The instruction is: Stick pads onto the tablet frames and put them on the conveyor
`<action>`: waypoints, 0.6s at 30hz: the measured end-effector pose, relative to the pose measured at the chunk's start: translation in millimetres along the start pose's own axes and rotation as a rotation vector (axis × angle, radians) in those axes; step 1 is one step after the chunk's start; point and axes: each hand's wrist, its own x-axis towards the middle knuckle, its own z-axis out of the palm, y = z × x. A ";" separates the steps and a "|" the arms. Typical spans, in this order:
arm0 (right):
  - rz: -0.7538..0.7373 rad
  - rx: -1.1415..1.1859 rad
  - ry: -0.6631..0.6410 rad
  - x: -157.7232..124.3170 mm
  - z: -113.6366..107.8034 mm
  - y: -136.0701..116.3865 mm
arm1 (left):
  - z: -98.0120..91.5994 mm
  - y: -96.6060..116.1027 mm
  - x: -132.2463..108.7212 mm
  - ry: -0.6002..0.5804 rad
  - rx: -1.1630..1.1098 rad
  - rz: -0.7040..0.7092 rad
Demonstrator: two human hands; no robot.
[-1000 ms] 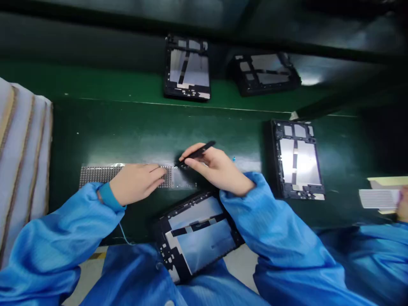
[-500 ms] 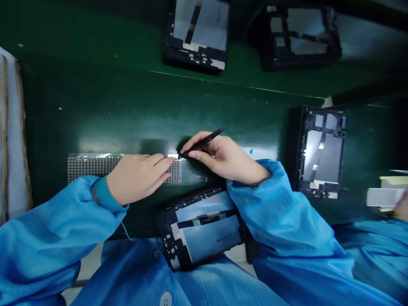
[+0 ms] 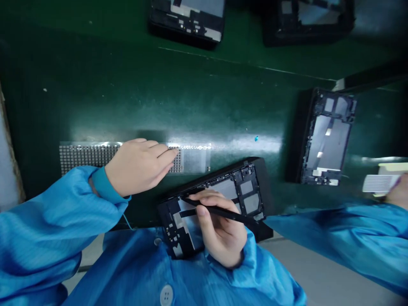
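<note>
My right hand (image 3: pixel 221 227) pinches slim black tweezers (image 3: pixel 223 211), their tip over the upper left part of a black phone frame (image 3: pixel 188 229). That frame lies tilted at the table's near edge, apparently on top of a thick black block or stack. It has silver panels and a dark ribbon strip; my fingers cover its middle. On a clear sheet (image 3: pixel 196 161) with a grid of small grey square pads (image 3: pixel 87 155) rests my left hand (image 3: pixel 142 165), fingers bent together and pressing it down. The sheet's right part is mostly bare of pads. Whether the tip holds a pad is too small to tell.
Another phone frame stack (image 3: pixel 328 140) stands at the right, with two more at the back, one left (image 3: pixel 188 25) and one right (image 3: pixel 315 21). A blue speck (image 3: pixel 256 138) lies on the green table (image 3: pixel 127 106). At far right a co-worker's hand (image 3: pixel 398 191) holds a striped white piece (image 3: pixel 378 183).
My right hand has brought the tweezers from the sheet down to the phone frame near me. My left hand stays on the sheet. The whole view has shifted somewhat.
</note>
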 end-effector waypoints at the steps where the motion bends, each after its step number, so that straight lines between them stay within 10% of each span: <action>1: -0.009 -0.012 -0.011 1.3 1.1 2.2 | 0.6 0.0 0.2 -0.004 -0.002 -0.007; 9: -0.086 -0.149 -0.222 27.4 -18.3 -18.6 | -0.1 -2.2 0.5 -0.048 -0.007 -0.030; 18: 0.051 -0.058 -0.475 154.6 -29.0 22.6 | -7.3 -6.8 1.7 -0.214 -0.056 -0.054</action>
